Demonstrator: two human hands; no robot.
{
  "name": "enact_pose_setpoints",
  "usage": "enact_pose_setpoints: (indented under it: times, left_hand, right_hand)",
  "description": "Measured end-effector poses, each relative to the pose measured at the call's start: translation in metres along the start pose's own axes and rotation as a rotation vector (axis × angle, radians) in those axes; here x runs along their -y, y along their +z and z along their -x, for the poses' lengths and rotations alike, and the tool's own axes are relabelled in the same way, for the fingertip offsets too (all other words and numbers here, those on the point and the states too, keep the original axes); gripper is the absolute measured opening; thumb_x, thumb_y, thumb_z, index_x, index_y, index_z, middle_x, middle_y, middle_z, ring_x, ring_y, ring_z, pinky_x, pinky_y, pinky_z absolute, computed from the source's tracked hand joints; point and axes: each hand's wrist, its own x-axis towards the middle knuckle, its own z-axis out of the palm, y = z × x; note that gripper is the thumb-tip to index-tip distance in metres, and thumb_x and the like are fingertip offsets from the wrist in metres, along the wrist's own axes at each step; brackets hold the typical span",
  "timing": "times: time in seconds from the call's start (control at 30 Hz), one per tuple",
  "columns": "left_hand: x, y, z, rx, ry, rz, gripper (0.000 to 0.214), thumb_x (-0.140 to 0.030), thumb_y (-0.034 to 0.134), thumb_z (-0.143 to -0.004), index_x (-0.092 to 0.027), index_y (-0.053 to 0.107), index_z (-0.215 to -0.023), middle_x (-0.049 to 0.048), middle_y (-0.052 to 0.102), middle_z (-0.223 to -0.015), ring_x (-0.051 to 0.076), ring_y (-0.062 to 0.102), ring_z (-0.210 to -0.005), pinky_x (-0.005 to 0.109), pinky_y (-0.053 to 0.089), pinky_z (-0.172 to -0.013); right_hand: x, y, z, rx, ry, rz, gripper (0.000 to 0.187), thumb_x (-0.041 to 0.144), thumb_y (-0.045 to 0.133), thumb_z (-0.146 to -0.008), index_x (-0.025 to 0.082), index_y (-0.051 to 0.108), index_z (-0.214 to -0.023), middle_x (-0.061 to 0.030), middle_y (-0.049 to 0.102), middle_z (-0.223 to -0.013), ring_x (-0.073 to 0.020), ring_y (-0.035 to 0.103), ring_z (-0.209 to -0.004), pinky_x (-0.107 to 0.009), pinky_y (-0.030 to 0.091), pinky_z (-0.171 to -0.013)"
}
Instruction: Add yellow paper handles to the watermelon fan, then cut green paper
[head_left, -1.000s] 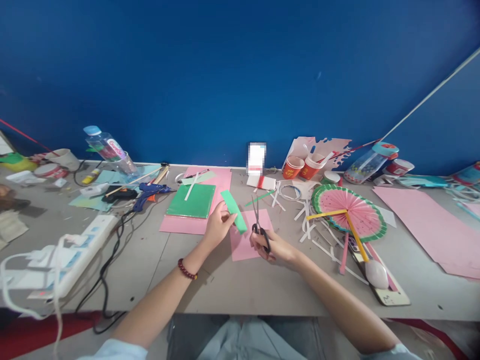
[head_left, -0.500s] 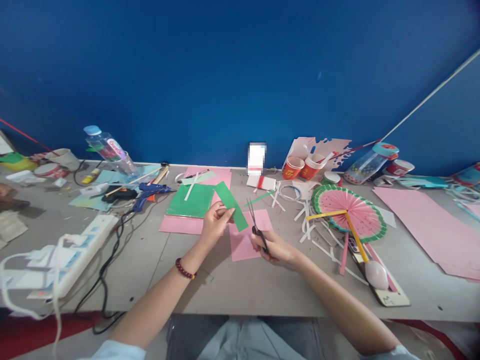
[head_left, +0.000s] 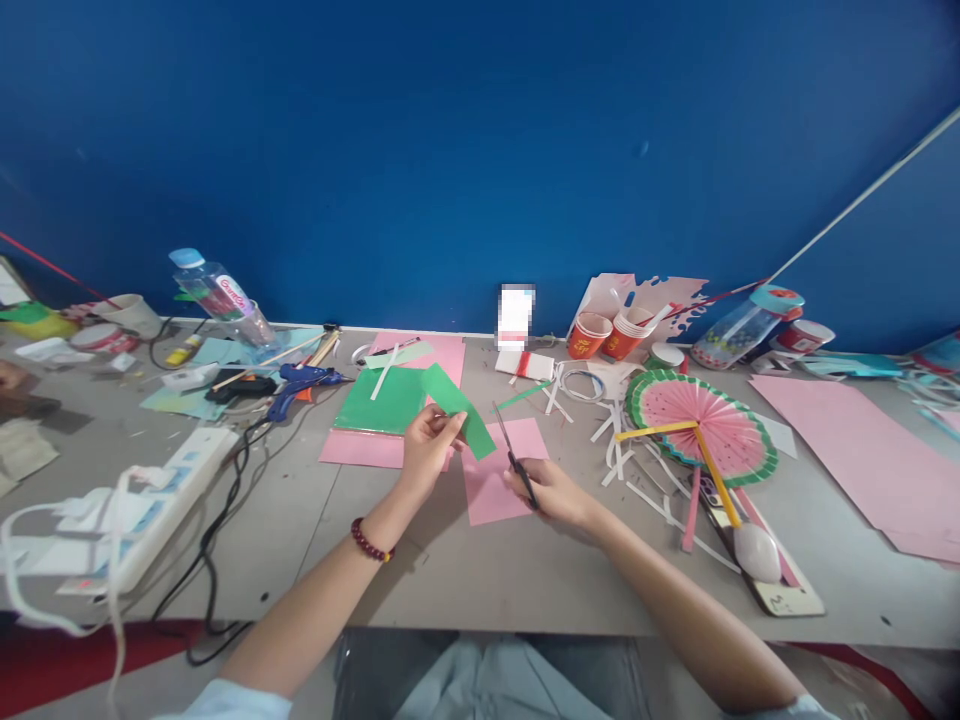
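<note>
My left hand [head_left: 433,440] pinches a strip of green paper [head_left: 466,415] by its near left edge, tilted above the table. In my right hand [head_left: 551,490] is a pair of black-handled scissors [head_left: 513,445], blades pointing up and left. The blades look closed and stand just right of the green strip, apart from it. Below lies a small pink paper sheet [head_left: 506,490], partly behind the hands. A stack of green paper [head_left: 379,402] in a clear wrapper rests left of my left hand, on larger pink paper [head_left: 360,450].
A blue glue gun [head_left: 300,385] and a white power strip [head_left: 176,500] with cables are on the left. Right of my hands lie white paper strips [head_left: 619,450] and a watermelon-patterned paper fan [head_left: 720,420]. Red paper cups [head_left: 589,335] stand by the blue wall.
The scissors have closed, and their tips have swung slightly left towards the green strip. The green strip has shifted and tilted a little in my left hand.
</note>
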Motion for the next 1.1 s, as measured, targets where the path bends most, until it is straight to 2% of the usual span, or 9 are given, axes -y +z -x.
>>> enact_pose_setpoints:
  times: [0.1, 0.23, 0.27, 0.33, 0.47, 0.6, 0.7, 0.8, 1.1]
  left_hand:
    - [-0.002, 0.002, 0.001, 0.122, -0.045, -0.045, 0.033, -0.038, 0.074, -0.065, -0.018, 0.049, -0.069, -0.0089, 0.048, -0.047, 0.007, 0.05, -0.039, 0.019, 0.043, -0.042]
    - [-0.002, 0.004, 0.006, 0.259, -0.061, -0.136, 0.028, -0.039, 0.072, -0.067, -0.018, 0.056, -0.075, -0.0081, 0.046, -0.05, 0.006, 0.044, -0.038, 0.019, 0.036, -0.039]
    - [-0.001, 0.004, 0.008, 0.283, -0.029, -0.189, 0.026, -0.038, 0.071, -0.068, -0.017, 0.058, -0.077, -0.0065, 0.049, -0.052, 0.007, 0.044, -0.04, 0.019, 0.035, -0.039]
    - [-0.001, 0.004, 0.011, 0.313, 0.121, -0.335, 0.019, -0.036, 0.067, -0.073, -0.017, 0.064, -0.078, -0.0012, 0.056, -0.063, 0.007, 0.045, -0.045, 0.02, 0.037, -0.042]
    - [-0.001, 0.001, 0.015, 0.261, 0.509, -0.598, 0.015, -0.026, 0.057, -0.082, -0.024, 0.071, -0.087, 0.0062, 0.064, -0.095, 0.01, 0.053, -0.058, 0.023, 0.045, -0.055]
    - [0.002, -0.003, 0.016, 0.247, 0.658, -0.693, 0.022, -0.021, 0.054, -0.084, -0.03, 0.072, -0.092, 0.0061, 0.064, -0.112, 0.011, 0.06, -0.063, 0.026, 0.048, -0.063]
    - [0.006, -0.005, 0.016, 0.259, 0.711, -0.728, 0.026, -0.019, 0.052, -0.085, -0.032, 0.071, -0.096, 0.006, 0.063, -0.116, 0.01, 0.059, -0.059, 0.026, 0.049, -0.064]
    - [0.008, -0.007, 0.015, 0.252, 0.727, -0.757, 0.028, -0.019, 0.051, -0.086, -0.033, 0.071, -0.098, 0.006, 0.061, -0.122, 0.008, 0.056, -0.056, 0.025, 0.049, -0.063]
    - [0.006, -0.007, 0.012, 0.221, 0.701, -0.735, 0.023, -0.025, 0.051, -0.086, -0.029, 0.072, -0.095, 0.008, 0.058, -0.126, 0.013, 0.06, -0.067, 0.03, 0.052, -0.069]
  right_hand:
    - [-0.003, 0.0, -0.005, -0.066, 0.003, -0.133, 0.039, 0.052, 0.064, -0.072, 0.018, 0.046, -0.067, 0.0067, 0.041, -0.051, -0.0058, 0.034, -0.042, -0.02, 0.025, -0.038]
    - [-0.002, -0.003, -0.011, -0.125, -0.039, -0.287, 0.04, 0.053, 0.068, -0.067, 0.017, 0.049, -0.069, 0.0056, 0.046, -0.052, -0.0062, 0.039, -0.041, -0.02, 0.03, -0.037]
    - [-0.002, -0.004, -0.012, -0.136, -0.052, -0.327, 0.04, 0.053, 0.068, -0.068, 0.017, 0.051, -0.07, 0.0054, 0.046, -0.051, -0.0063, 0.039, -0.04, -0.02, 0.03, -0.037]
    - [-0.001, -0.005, -0.012, -0.137, -0.068, -0.412, 0.039, 0.053, 0.067, -0.07, 0.016, 0.055, -0.072, 0.005, 0.046, -0.049, -0.0064, 0.038, -0.04, -0.02, 0.03, -0.038]
    - [-0.001, -0.004, -0.013, -0.096, -0.067, -0.604, 0.042, 0.056, 0.067, -0.07, 0.015, 0.059, -0.07, 0.0036, 0.044, -0.051, -0.008, 0.041, -0.044, -0.021, 0.029, -0.038]
    - [0.0, -0.005, -0.013, -0.075, -0.033, -0.783, 0.044, 0.058, 0.07, -0.066, 0.017, 0.055, -0.071, 0.0025, 0.047, -0.058, -0.0081, 0.041, -0.047, -0.021, 0.028, -0.039]
    - [0.0, -0.005, -0.014, -0.076, 0.004, -0.872, 0.045, 0.058, 0.07, -0.065, 0.019, 0.049, -0.068, 0.0031, 0.047, -0.057, -0.0081, 0.041, -0.048, -0.019, 0.026, -0.04]
    - [-0.002, -0.006, -0.014, -0.084, -0.029, -0.854, 0.043, 0.051, 0.074, -0.065, 0.019, 0.046, -0.064, 0.0046, 0.044, -0.054, -0.0082, 0.041, -0.048, -0.019, 0.026, -0.039]
    - [-0.004, -0.007, -0.015, -0.139, -0.068, -0.747, 0.042, 0.055, 0.07, -0.066, 0.017, 0.052, -0.067, 0.0028, 0.046, -0.056, -0.0093, 0.043, -0.048, -0.02, 0.031, -0.037]
